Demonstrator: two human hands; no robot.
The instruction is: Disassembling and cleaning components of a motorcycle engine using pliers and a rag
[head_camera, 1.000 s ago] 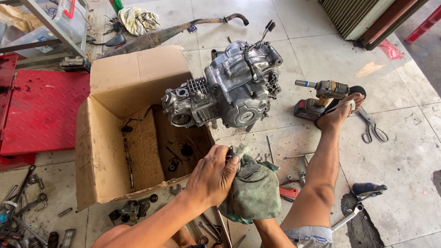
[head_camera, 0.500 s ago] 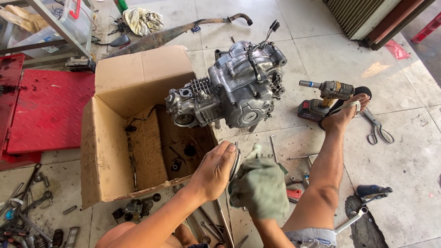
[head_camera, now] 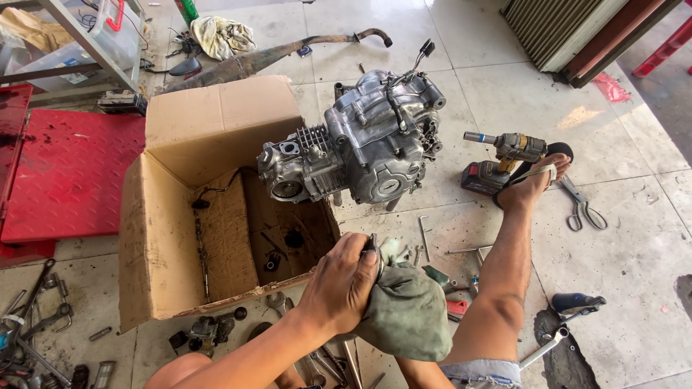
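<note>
My left hand grips a small round metal part, of which only an edge shows past my fingers. A grey-green rag is pressed against that part and wraps over my right hand, which is hidden under the cloth. Both hands hover in front of my lap, just right of an open cardboard box. A grey motorcycle engine stands on the floor beyond the hands. My right leg stretches forward, its sandalled foot resting beside the engine.
A cordless impact driver lies by my foot, with pliers to its right. Loose wrenches and hex keys litter the tiles. A red metal platform sits left, an exhaust pipe behind the box, and more tools lower left.
My hands have stayed pressed together, shifting a little right while the rag bunches over the metal part. The engine, box and leg have not moved.
</note>
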